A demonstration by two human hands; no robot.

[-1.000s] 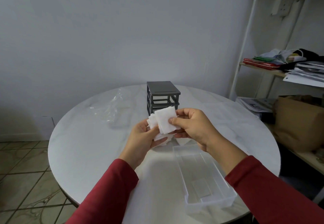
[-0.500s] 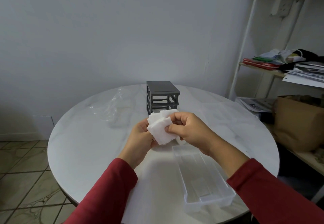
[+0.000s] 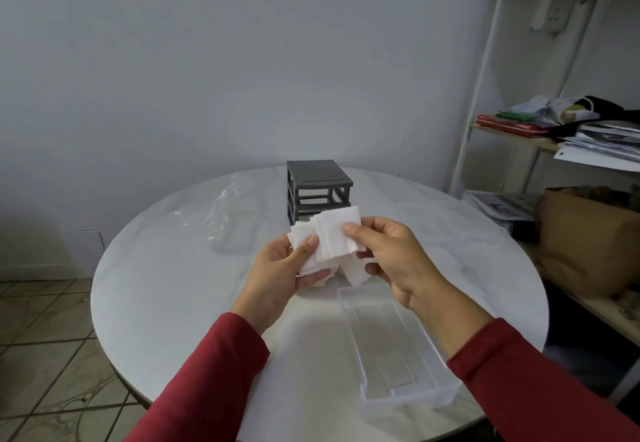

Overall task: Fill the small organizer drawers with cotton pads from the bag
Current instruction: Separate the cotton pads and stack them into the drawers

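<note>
Both hands hold a loose bunch of white square cotton pads [image 3: 332, 237] above the table's middle. My left hand [image 3: 280, 272] grips the lower pads, thumb on top. My right hand [image 3: 391, 258] pinches the upper pads between thumb and fingers. A clear plastic drawer [image 3: 398, 348] lies on the table below my right wrist, with a pad flat inside it. The dark grey organizer frame [image 3: 317, 185] stands behind the pads, its slots showing no drawers. A clear plastic bag [image 3: 225, 213] lies to the frame's left.
The round white marble table [image 3: 166, 286] stands by a grey wall. At the right, a shelf unit [image 3: 485, 95] holds papers and clothes, with a brown bag [image 3: 585, 237] low beside the table. Tiled floor shows at lower left.
My right hand has lifted its pads back up and fanned them over those in my left hand, after dipping them lower half a second ago. The drawer and frame have not moved.
</note>
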